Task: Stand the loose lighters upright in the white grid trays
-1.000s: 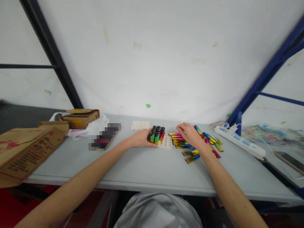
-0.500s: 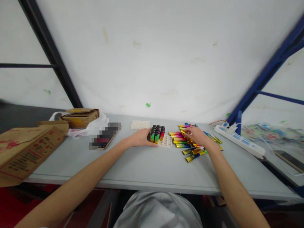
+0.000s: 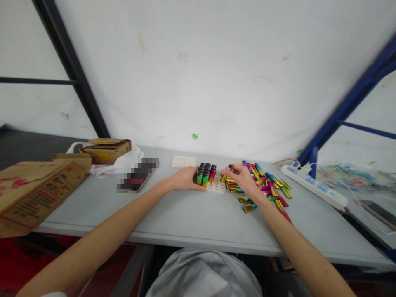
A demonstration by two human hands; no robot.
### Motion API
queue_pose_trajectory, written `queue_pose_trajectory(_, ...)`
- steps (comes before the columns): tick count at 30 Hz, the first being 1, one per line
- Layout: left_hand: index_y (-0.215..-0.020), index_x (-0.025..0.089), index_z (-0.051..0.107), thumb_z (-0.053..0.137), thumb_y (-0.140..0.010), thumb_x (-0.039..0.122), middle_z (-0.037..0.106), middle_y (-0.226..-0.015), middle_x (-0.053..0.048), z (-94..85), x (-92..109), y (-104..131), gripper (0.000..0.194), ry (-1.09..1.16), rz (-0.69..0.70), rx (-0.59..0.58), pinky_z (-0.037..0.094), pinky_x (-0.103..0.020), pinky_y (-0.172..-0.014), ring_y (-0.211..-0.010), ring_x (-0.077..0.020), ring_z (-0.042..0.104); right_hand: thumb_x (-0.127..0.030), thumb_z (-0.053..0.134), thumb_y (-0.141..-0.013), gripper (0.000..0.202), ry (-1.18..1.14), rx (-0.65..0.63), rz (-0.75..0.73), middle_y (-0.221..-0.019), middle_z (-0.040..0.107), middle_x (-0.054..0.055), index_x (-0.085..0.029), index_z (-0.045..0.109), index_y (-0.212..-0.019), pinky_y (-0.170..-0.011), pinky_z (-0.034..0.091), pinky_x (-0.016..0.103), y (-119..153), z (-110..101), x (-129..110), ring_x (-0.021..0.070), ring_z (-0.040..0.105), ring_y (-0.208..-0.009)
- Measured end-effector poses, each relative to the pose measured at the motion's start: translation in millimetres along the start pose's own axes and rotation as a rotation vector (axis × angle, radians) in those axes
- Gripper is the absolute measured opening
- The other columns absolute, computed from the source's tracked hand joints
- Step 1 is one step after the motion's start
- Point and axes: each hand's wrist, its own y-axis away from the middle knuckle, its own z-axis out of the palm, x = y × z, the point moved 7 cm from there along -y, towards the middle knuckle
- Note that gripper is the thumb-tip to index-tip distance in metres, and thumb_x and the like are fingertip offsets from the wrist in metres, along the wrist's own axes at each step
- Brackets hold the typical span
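Several upright lighters (image 3: pixel 206 175) with black tops stand in the left part of a white tray with round holes (image 3: pixel 216 185). My left hand (image 3: pixel 186 178) is wrapped round the left side of this group, fingers behind and thumb in front. Over the tray's right side, my right hand (image 3: pixel 239 174) pinches a gold lighter (image 3: pixel 224 177), its dark top near the fingertips. Beneath and beyond my right hand lies a loose pile of shiny coloured lighters (image 3: pixel 274 185). A second white tray (image 3: pixel 184 161) lies flat behind my left hand.
Left on the grey table (image 3: pixel 185 214) are a large cardboard box (image 3: pixel 40 185), a smaller one (image 3: pixel 107 152), a white plastic bag (image 3: pixel 130 160) and a partly pixelated dark object (image 3: pixel 137 175). Rightward lie a white power strip (image 3: pixel 315 185) and a phone (image 3: pixel 379 212).
My right hand has moved left from the pile to the tray, now with a gold lighter between its fingers. My left hand stays at the upright lighters. The view has shifted slightly.
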Motion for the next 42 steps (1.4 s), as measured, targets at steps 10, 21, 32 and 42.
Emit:
queue_pose_trajectory(10, -0.12, 0.02, 0.063, 0.083, -0.061, 0.066, 0.075, -0.107, -0.01, 0.8, -4.7, -1.2, 0.077, 0.037, 0.005, 0.019, 0.051, -0.035, -0.082, -0.098, -0.032, 0.069, -0.068, 0.045, -0.096, 0.045, -0.373, -0.275, 0.07, -0.062, 0.043, -0.007, -0.025, 0.041, -0.083, -0.052, 0.036, 0.026, 17.7, 51.2, -15.4, 0.0124, 0.04, -0.05)
queue_pose_trajectory(21, -0.119, 0.019, 0.063, 0.081, -0.062, 0.068, 0.075, -0.108, -0.011, -1.5, 0.0, 0.1, 0.077, 0.005, -0.019, 0.003, 0.051, -0.035, -0.08, -0.096, -0.0324, 0.07, -0.056, 0.051, -0.091, 0.052, 0.086, 0.022, 0.02, -0.053, 0.031, -0.005, -0.023, 0.031, -0.057, -0.052, 0.021, 0.027, 18.5, 42.0, -18.2, 0.0111, 0.031, -0.053)
queue_pose_trajectory(32, -0.121, 0.02, 0.063, 0.082, -0.063, 0.067, 0.075, -0.11, -0.011, -1.5, -0.6, 0.2, 0.076, 0.003, -0.015, 0.005, 0.051, -0.036, -0.083, -0.098, -0.0325, 0.07, -0.052, 0.045, -0.096, 0.043, 0.185, 0.065, -0.014, -0.056, 0.042, -0.004, -0.023, 0.038, -0.065, -0.056, 0.027, 0.027, 16.0, 37.9, -19.9, 0.0135, 0.04, -0.055)
queue_pose_trajectory(42, -0.123, 0.019, 0.061, 0.081, -0.065, 0.067, 0.074, -0.112, -0.012, -1.4, 1.9, 1.2, 0.077, -0.027, -0.015, 0.002, 0.05, -0.037, -0.083, -0.1, -0.0325, 0.069, -0.047, 0.039, -0.105, 0.038, 0.404, -0.06, -0.342, -0.082, 0.058, 0.005, -0.022, 0.049, -0.077, -0.073, 0.04, 0.03, 18.2, 26.9, -43.5, 0.019, 0.055, -0.077)
